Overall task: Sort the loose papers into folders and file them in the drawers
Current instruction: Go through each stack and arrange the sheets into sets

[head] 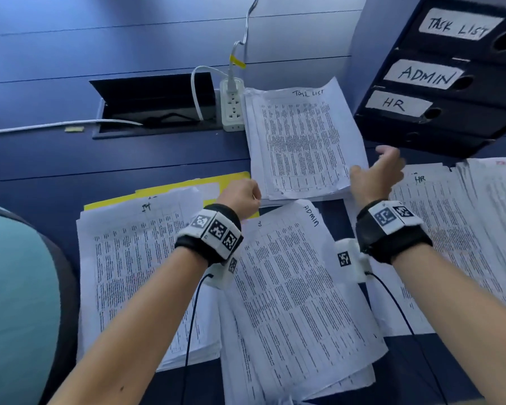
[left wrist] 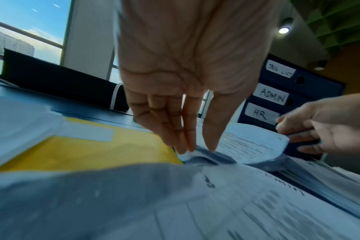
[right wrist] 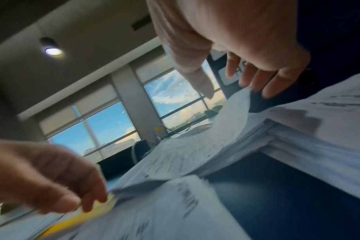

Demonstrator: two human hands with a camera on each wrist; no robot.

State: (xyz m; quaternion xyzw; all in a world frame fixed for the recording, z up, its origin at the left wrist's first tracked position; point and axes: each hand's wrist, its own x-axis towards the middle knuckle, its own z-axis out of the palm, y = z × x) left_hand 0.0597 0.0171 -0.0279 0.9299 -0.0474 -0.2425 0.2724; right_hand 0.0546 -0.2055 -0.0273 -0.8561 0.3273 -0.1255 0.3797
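Observation:
A paper stack headed TASK LIST (head: 301,141) lies at the middle back of the blue desk. My left hand (head: 246,197) pinches its near left corner (left wrist: 185,155), with the straight fingers (left wrist: 183,139) at the edge and the thumb on top. My right hand (head: 377,168) grips the near right edge, which curls upward (right wrist: 239,104), fingers (right wrist: 267,87) below and thumb above. Nearer me lie an ADMIN stack (head: 289,287), an HR stack (head: 450,244) and a left stack (head: 135,273) on a yellow folder (head: 231,182). The dark drawer unit (head: 450,124) labelled TASK LIST, ADMIN, HR stands back right.
A white power strip (head: 232,106) with a plugged cable sits just left of the TASK LIST stack, beside an open cable hatch (head: 158,103). A teal chair back (head: 12,287) is at my left. The drawer unit overhangs the HR stack's far end.

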